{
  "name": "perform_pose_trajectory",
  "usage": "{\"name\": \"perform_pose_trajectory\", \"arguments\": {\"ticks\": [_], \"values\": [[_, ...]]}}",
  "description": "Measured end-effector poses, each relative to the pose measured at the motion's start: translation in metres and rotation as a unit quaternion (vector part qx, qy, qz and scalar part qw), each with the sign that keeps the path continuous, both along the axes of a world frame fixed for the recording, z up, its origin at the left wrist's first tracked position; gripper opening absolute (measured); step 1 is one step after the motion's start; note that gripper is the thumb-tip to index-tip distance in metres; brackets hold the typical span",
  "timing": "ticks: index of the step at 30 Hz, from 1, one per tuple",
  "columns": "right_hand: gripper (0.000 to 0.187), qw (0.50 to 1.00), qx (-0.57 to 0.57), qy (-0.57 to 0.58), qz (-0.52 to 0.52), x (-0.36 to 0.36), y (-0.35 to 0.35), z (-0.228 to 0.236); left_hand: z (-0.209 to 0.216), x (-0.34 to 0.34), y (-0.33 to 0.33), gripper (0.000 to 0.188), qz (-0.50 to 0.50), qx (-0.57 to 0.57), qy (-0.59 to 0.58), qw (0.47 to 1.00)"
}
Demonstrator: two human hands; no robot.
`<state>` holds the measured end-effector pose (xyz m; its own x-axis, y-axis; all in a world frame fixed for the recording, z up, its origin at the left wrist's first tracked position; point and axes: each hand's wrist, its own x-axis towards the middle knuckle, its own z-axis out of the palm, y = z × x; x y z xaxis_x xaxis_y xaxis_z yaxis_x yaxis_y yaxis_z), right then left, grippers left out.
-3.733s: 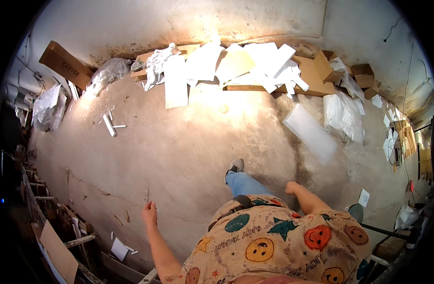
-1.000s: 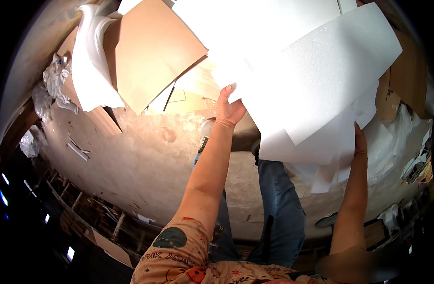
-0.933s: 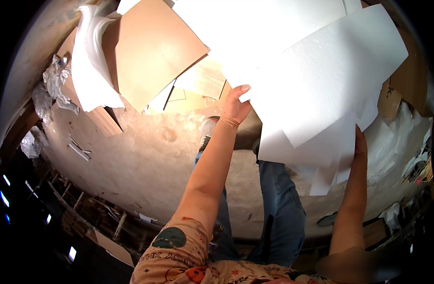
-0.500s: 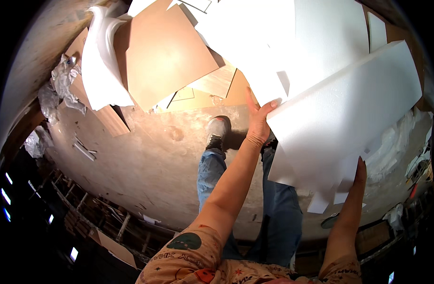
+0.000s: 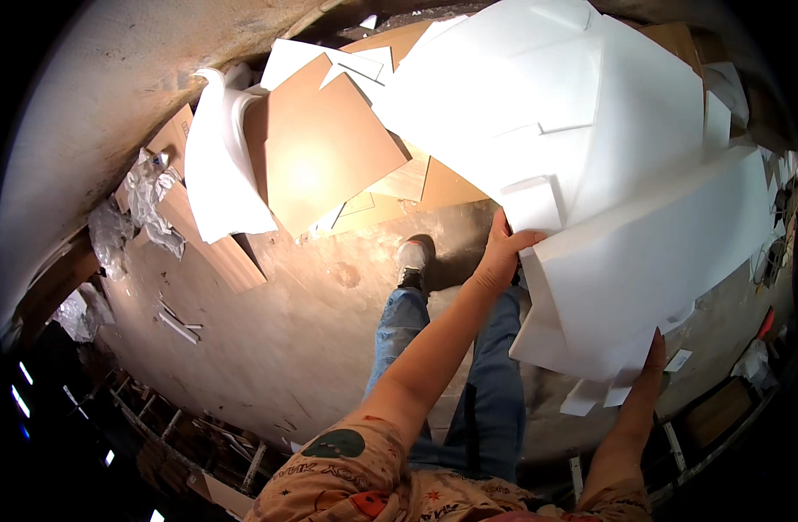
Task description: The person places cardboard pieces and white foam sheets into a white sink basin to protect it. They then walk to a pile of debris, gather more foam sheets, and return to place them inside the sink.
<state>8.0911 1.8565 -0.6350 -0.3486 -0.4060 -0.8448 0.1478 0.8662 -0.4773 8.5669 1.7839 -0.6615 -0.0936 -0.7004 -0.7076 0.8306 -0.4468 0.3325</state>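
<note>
A large white foam sheet (image 5: 651, 252) is held up at a tilt in front of me, to the right. My left hand (image 5: 505, 252) grips its left corner, thumb on top and the other fingers partly hidden. At the lower edge, my right hand (image 5: 653, 361) supports the sheet, most of its fingers out of sight. Another white sheet (image 5: 543, 326) shows below the first. Small white foam pieces (image 5: 580, 397) hang or lie beneath the lower edge; I cannot tell which. A small white foam block (image 5: 531, 205) lies just beyond my left hand.
Large white sheets (image 5: 486, 87) pile up ahead. A brown board (image 5: 329, 148), a curled white foam sheet (image 5: 225, 165) and crumpled clear plastic (image 5: 147, 191) are at the left. White strips (image 5: 180, 326) lie on the concrete floor (image 5: 303, 348). A metal rack (image 5: 168, 431) stands behind.
The view has shifted, so the pile sits lower in it. The held foam sheet has tilted a little, and the small foam block beyond my left hand now shows more plainly. Both hands keep their hold.
</note>
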Motion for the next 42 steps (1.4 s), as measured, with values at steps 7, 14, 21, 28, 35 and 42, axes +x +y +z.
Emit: {"name": "perform_pose_trajectory", "arguments": {"ticks": [7, 14, 21, 28, 35, 42], "values": [[0.054, 0.986, -0.075, -0.139, 0.043, 0.082, -0.048, -0.054, -0.044, 0.073, 0.039, 0.059, 0.047, 0.047, 0.007, 0.998], [0.078, 0.969, 0.097, -0.199, 0.11, 0.265, -0.11, -0.137, -0.086, 0.183, 0.118, 0.053, 0.152, 0.033, -0.11, 0.982], [0.072, 0.934, 0.081, -0.267, 0.221, 0.304, -0.126, -0.199, -0.124, 0.193, 0.137, 0.052, 0.176, 0.077, -0.129, 0.973], [0.068, 0.973, 0.045, -0.157, 0.163, 0.206, -0.119, -0.219, -0.191, 0.129, 0.117, 0.051, 0.176, 0.077, -0.068, 0.979], [0.059, 0.981, -0.002, 0.001, 0.193, 0.105, -0.134, -0.254, -0.251, 0.059, 0.079, 0.05, 0.159, -0.001, 0.076, 0.984], [0.057, 0.997, 0.008, -0.024, 0.071, 0.105, -0.138, -0.247, -0.235, 0.038, 0.044, 0.052, 0.11, 0.072, 0.049, 0.99]]}}
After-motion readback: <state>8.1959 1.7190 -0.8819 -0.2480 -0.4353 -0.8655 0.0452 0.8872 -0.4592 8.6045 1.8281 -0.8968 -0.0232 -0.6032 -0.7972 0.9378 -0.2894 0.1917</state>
